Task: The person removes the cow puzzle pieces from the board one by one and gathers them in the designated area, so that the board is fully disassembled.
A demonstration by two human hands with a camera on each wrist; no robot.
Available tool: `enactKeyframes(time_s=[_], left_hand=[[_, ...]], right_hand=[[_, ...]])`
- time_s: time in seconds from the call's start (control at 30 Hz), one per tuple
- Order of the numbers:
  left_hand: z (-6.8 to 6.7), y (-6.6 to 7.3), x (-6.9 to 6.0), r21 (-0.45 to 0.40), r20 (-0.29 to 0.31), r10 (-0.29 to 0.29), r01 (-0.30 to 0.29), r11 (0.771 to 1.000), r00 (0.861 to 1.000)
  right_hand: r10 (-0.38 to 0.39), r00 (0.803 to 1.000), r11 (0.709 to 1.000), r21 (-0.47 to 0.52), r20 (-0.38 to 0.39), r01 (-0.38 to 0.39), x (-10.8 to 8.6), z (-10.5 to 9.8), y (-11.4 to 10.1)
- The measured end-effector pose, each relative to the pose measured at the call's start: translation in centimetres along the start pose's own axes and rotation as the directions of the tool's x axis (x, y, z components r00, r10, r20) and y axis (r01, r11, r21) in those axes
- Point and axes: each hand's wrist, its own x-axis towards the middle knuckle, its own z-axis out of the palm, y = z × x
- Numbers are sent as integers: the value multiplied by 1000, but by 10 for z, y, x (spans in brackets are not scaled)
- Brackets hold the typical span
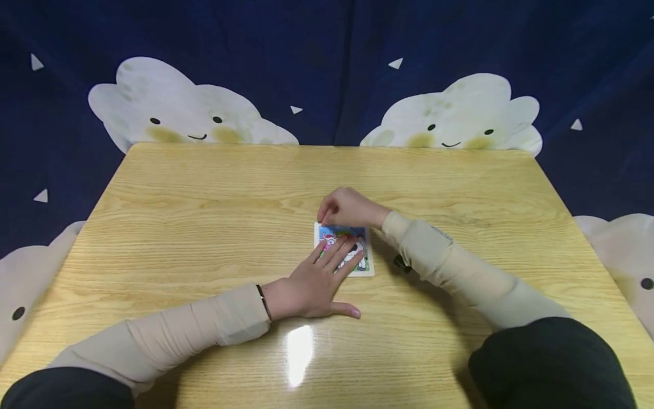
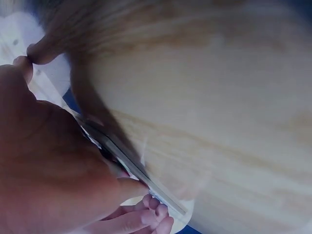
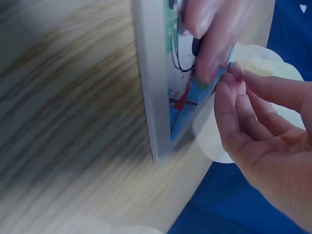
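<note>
A small picture board point(image 1: 369, 267) with a white border and a coloured cartoon animal lies flat near the middle of the table. My left hand point(image 1: 315, 283) rests on it from the near side, fingers straight and spread across the picture, thumb out on the wood. At the board's far edge my right hand point(image 1: 352, 209) is bent over, thumb and fingertips pinching close to the far left corner. The right wrist view shows these fingertips point(image 3: 233, 80) meeting at the edge, just beyond the left fingers. Whether a thin piece lies between them is hidden.
The board lies on a light wooden table point(image 1: 204, 227) with a bright reflection near its front. A dark blue cloth point(image 1: 327, 57) with smiling clouds hangs behind the table and at both sides. A small dark object point(image 1: 402, 263) shows under the right forearm.
</note>
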Motion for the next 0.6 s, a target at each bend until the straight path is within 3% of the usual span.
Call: enactKeyframes(time_s=[0.13,0.23,0.6], left_hand=[[1,1,0,-2,-8,4,-4,1000,1000],[2,1,0,1,-19,5,-5,1000,1000],[3,0,-1,19,-40,-5,6,1000,999]], right_hand=[[93,995,992,84,25,-95,2,-3,1],[120,992,983,134,39,-124,3,-4,1],[92,995,971,219,41,-99,6,-4,-1]])
